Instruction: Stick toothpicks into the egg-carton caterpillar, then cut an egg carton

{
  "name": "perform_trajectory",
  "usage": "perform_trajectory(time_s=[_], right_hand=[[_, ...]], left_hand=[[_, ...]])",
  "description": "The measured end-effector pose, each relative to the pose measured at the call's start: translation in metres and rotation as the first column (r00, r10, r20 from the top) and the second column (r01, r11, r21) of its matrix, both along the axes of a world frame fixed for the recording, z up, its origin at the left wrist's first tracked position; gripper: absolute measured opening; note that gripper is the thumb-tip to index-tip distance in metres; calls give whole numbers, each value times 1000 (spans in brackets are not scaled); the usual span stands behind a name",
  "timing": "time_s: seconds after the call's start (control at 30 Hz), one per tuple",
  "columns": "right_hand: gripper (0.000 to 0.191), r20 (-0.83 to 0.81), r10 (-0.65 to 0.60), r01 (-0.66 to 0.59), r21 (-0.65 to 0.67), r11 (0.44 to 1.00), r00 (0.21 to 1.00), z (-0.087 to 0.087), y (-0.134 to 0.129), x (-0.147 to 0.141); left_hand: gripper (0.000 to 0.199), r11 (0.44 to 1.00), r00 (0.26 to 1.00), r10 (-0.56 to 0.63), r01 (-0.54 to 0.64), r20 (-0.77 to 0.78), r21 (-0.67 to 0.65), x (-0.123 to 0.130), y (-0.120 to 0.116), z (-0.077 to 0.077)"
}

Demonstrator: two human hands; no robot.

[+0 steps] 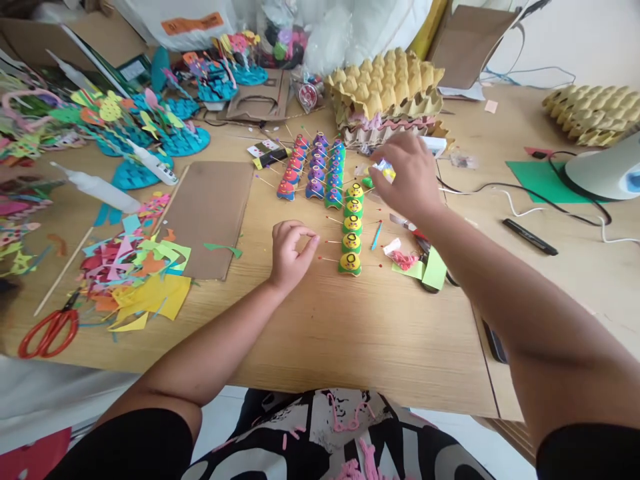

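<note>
My left hand [291,257] is above the table, thumb and forefinger pressed together. Whatever they may pinch is too small to make out. Just to its right lies a yellow-and-green painted egg-carton strip [351,241], each bump bearing a small face, with thin red-tipped sticks poking out sideways. My right hand [407,173] reaches past the strip's far end, fingers bent and thumb apart from them, over small clear bags [384,170] of coloured bits. Beyond are a red-and-blue strip [291,172], a purple strip [317,170] and a blue-and-green strip [335,175].
Paper scraps [135,267], red-handled scissors [50,330], a cardboard sheet [210,217] and glue bottles [103,190] lie left. Egg trays [385,83] stack at the back. A blue stick [376,235], a bag of red bits [401,257] and a black marker [530,237] lie right.
</note>
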State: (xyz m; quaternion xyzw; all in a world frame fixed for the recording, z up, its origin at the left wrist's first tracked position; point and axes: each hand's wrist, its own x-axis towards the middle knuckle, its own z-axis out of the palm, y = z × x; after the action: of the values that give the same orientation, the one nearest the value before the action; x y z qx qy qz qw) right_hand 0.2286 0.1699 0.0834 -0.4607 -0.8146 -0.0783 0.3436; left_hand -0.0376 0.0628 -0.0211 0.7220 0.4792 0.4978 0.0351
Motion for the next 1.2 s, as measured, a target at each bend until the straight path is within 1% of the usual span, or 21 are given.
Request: perform_trajectory(time_s=[0.03,0.07,0.1,0.17,0.2,0.23,0.27,0.33,0.43,0.53,0.63,0.7,0.8,0.93,1.0,1.07,1.13,1.2], right_hand=[[38,18,-36,36,6,999,999,3,27,3],[45,34,-82,82,3,997,996,6,53,5],[58,65,-135,137,-15,990,989,10,76,6],[95,170,-270,284,-65,957,948,19,115,5],[108,211,-328,352,-88,932,921,23,130,2],[114,239,-369,403,-110,909,898,26,143,-2],[116,257,-391,433,-131,892,884,29,154,-6],[113,261,-398,449,-176,876,880,30,171,-16],[104,243,-374,426,-216,879,895,26,192,-26],[101,253,-355,412,-226,883,900,21,211,-27],[94,267,-325,388,-236,891,907,17,223,-21],[88,267,-313,376,-231,897,911,15,226,-18],[83,256,-331,387,-218,896,908,12,223,-15],[71,218,-401,444,-215,870,890,11,215,-18],[71,206,-414,455,-224,862,887,13,213,-19],[74,201,-404,444,-229,866,892,17,210,-16],[72,181,-402,435,-213,875,898,24,208,-10],[67,148,-410,433,-182,883,900,34,203,-1]], left_hand=[[11,1000,1000,-1,1,2,-4,0,0,0],[10,1000,1000,-7,7,4,-10,0,0,1],[9,1000,1000,-14,15,8,-17,0,0,1],[9,999,999,-33,33,22,-31,0,-1,2],[9,998,999,-42,43,31,-39,0,-1,3],[10,997,998,-51,53,40,-47,0,-2,4],[11,997,997,-58,61,48,-57,0,-2,4],[12,995,996,-67,71,62,-74,1,-2,6],[11,994,992,-84,90,94,-66,2,-2,8],[11,993,989,-94,103,117,-66,3,-2,8],[11,991,990,-84,94,111,-91,4,-1,9],[10,992,989,-95,104,116,-77,4,-1,9],[10,991,987,-115,122,113,-55,4,-2,9],[9,990,988,-123,129,92,-58,4,-2,9],[9,989,987,-129,135,95,-57,3,-2,9],[8,989,986,-131,137,98,-56,3,-2,9],[6,989,986,-133,139,97,-54,3,-2,9],[5,988,986,-137,143,93,-55,3,-2,9]])
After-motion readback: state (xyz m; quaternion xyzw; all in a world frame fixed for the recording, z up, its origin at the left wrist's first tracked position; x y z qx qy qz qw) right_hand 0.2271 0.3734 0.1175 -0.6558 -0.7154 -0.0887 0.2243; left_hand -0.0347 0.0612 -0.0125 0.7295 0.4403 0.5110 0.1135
